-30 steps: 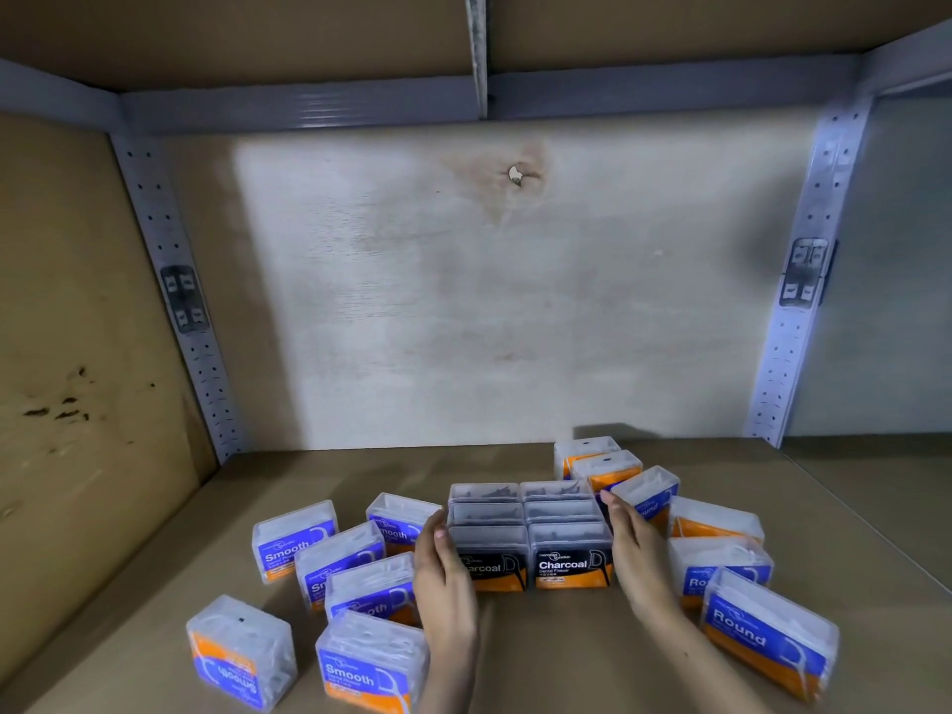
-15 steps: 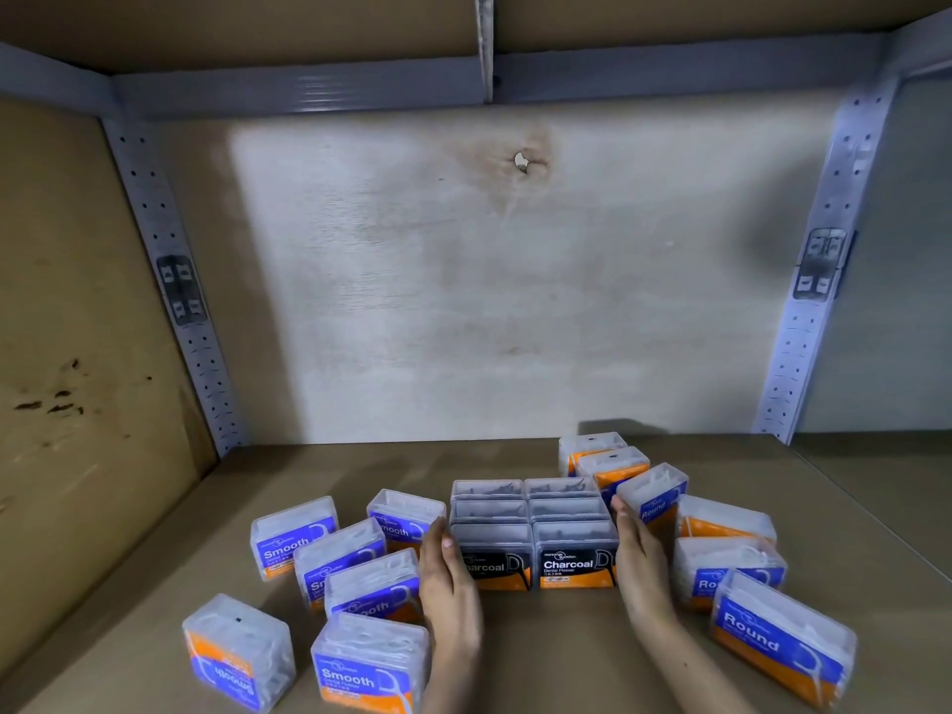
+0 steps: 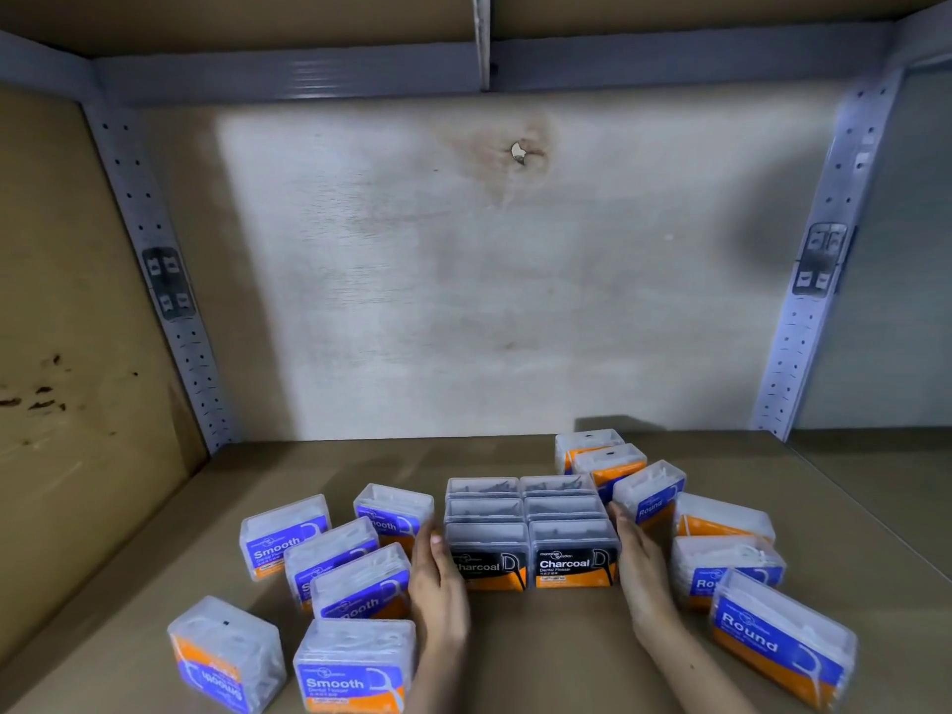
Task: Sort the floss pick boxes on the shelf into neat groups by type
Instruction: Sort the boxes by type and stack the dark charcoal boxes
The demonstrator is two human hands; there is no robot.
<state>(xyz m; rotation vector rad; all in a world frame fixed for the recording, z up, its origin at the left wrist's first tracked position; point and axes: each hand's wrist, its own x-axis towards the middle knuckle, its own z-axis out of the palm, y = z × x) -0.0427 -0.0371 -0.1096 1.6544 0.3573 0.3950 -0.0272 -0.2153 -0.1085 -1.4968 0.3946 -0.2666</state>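
while the charcoal boxes (image 3: 574,551) sit blocked together at the front middle of the shelf (image 3: 541,662), left hand (image 3: 438,584) and right hand (image 3: 641,569) press the block's sides with straight fingers. smooth boxes (image 3: 283,538) lie left, round boxes (image 3: 772,636) right.

Single head-worn view, close, facing forward and down into the shelf (image 3: 515,641) bay

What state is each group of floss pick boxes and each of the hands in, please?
Charcoal boxes: squared into a tight block, two across, three deep.
Smooth boxes: loose at mixed angles, left of block.
Front-left Smooth box: label upside down.
Round boxes: loose, skewed, right of block.
Left hand: flat against block's left side.
Right hand: flat against block's right side.
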